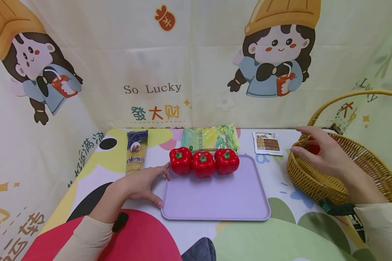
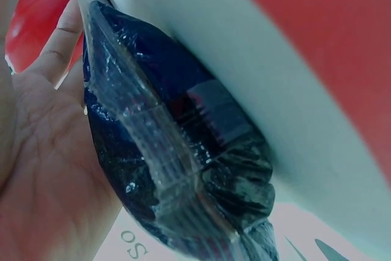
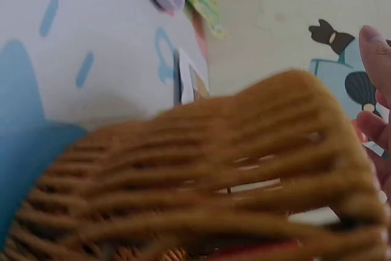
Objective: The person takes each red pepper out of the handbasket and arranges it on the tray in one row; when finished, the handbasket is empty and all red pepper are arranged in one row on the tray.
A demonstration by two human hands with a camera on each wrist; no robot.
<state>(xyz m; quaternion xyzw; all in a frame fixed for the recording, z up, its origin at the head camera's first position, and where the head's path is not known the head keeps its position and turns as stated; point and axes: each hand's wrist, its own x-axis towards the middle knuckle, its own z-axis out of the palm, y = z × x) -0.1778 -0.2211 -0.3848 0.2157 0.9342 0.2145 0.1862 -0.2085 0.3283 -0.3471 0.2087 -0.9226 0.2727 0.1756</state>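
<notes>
Three red bell peppers (image 1: 204,165) stand side by side along the far edge of a lilac tray (image 1: 215,203). My left hand (image 1: 140,185) is at the tray's left side, thumb at the rim and fingertips close to the leftmost pepper, with nothing in its grasp. In the left wrist view a dark blue pack (image 2: 165,132) lies beside the palm. My right hand (image 1: 328,154) hovers over the wicker basket (image 1: 300,174) with thumb and fingers spread apart. Something red (image 1: 313,146) shows in the basket, partly hidden behind that hand.
A pasta pack (image 1: 137,150) lies left of the tray. Behind the tray is a green and yellow packet (image 1: 212,137). A small white and brown packet (image 1: 267,143) lies between tray and basket. The basket's tall handle (image 1: 323,105) arches up at the right.
</notes>
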